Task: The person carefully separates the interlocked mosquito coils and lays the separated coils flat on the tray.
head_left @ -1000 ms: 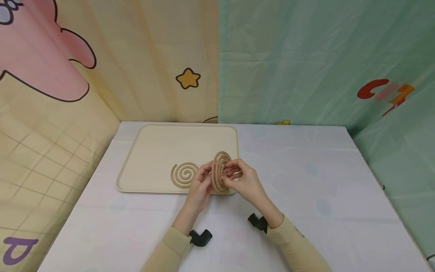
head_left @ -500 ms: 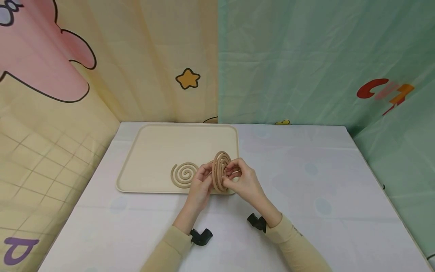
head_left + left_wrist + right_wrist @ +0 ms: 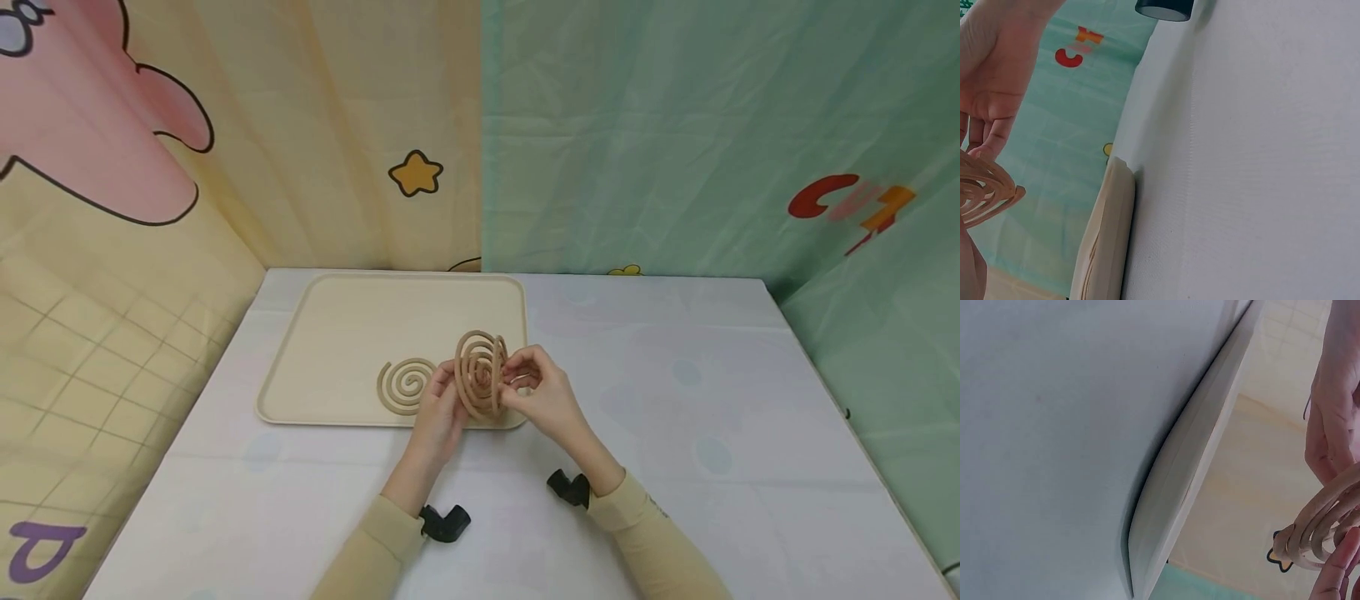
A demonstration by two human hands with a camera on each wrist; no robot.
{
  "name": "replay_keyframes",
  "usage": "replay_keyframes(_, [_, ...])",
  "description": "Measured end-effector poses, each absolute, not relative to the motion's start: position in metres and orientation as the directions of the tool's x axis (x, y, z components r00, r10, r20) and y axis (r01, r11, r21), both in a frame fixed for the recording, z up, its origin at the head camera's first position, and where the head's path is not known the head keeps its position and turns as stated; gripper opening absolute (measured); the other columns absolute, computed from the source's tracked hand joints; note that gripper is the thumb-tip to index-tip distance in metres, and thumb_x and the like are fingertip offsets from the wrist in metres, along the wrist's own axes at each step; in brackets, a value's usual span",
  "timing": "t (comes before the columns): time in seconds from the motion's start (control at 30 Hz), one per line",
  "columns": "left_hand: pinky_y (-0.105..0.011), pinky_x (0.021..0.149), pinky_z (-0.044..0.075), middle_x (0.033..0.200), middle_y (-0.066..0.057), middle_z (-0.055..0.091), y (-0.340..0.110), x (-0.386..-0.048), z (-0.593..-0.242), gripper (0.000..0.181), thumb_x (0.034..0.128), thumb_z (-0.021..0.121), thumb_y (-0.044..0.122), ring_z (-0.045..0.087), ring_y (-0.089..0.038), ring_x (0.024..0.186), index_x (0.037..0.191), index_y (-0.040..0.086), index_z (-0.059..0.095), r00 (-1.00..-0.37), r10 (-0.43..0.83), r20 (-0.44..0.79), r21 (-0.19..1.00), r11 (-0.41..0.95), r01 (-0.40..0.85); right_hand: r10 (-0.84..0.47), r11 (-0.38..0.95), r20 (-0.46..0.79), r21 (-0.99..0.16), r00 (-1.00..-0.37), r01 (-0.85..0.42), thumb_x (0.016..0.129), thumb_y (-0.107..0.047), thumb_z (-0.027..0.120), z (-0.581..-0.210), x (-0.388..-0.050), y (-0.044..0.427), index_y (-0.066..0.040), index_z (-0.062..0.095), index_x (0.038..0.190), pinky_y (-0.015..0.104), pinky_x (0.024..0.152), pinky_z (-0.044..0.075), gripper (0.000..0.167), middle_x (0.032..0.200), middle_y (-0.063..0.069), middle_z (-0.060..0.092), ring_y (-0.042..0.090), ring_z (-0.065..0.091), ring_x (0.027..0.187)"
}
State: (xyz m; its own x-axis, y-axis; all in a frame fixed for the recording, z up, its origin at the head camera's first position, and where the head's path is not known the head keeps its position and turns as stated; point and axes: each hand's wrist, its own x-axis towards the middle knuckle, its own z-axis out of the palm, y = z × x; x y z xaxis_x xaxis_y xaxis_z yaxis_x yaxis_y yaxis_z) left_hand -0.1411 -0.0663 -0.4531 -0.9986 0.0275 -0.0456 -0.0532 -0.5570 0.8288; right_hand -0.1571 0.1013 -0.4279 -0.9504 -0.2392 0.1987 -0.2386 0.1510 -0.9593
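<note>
Two brown mosquito coils are held up over the near right corner of the beige tray (image 3: 360, 321), partly nested in each other and spread at an angle. My left hand (image 3: 438, 421) grips the left mosquito coil (image 3: 462, 367) by its outer edge. With thumb and fingertips, my right hand (image 3: 546, 396) pinches the right mosquito coil (image 3: 498, 354), which stands nearly edge-on. A third mosquito coil (image 3: 405, 386) lies flat on the tray, just left of my left hand. In the left wrist view, the held coils (image 3: 985, 187) show only at the left edge.
The tray lies on a white-covered table (image 3: 675, 400) towards its back left. Printed curtains (image 3: 637, 133) stand behind and along both sides. A black wrist-camera mount (image 3: 444, 523) sits at the left cuff, and another black mount (image 3: 570, 489) at the right cuff.
The two held coils were close together and nearly edge-on. The left one has turned its face more towards me, and a wedge has opened between them. Both hands have barely shifted.
</note>
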Motion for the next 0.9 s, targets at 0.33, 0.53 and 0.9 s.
replay_keyframes(0.33, [-0.019,0.090,0.055,0.108,0.002,0.065,-0.070,-0.145,-0.452,0.013,0.1045,0.048,0.020,0.066,-0.006,0.096,0.113,0.014,0.056,-0.996,0.018,-0.090,0.730,-0.679,-0.078,-0.209,-0.059,0.130,-0.991,-0.969,-0.120,0.079,0.012,0.054,-0.431,-0.167,0.111,0.009,0.049,0.109,0.014,0.079,0.051,0.031,0.101,0.004,0.058,0.008,0.059,0.092])
replay_keyframes(0.53, [-0.019,0.090,0.055,0.108,0.003,0.064,-0.073,-0.147,-0.449,0.022,0.1042,0.047,0.029,0.066,-0.005,0.095,0.119,0.015,0.056,-0.994,0.032,-0.108,0.658,-0.747,-0.096,-0.187,-0.180,0.102,-0.981,-0.977,-0.068,0.086,0.011,0.053,-0.434,-0.171,0.117,0.004,0.047,0.114,0.015,0.083,0.052,0.029,0.102,-0.002,0.057,0.006,0.059,0.094])
replay_keyframes(0.9, [-0.020,0.093,0.053,0.113,0.001,0.059,-0.076,-0.149,-0.447,0.021,0.1049,0.044,0.030,0.066,-0.009,0.098,0.111,0.021,0.062,-0.988,0.059,-0.145,0.506,-0.853,-0.125,-0.221,-0.534,0.122,-0.845,-0.967,0.015,0.102,-0.019,0.054,-0.441,-0.177,0.123,-0.017,0.052,0.118,0.021,0.091,0.050,0.017,0.104,-0.008,0.062,0.003,0.059,0.096])
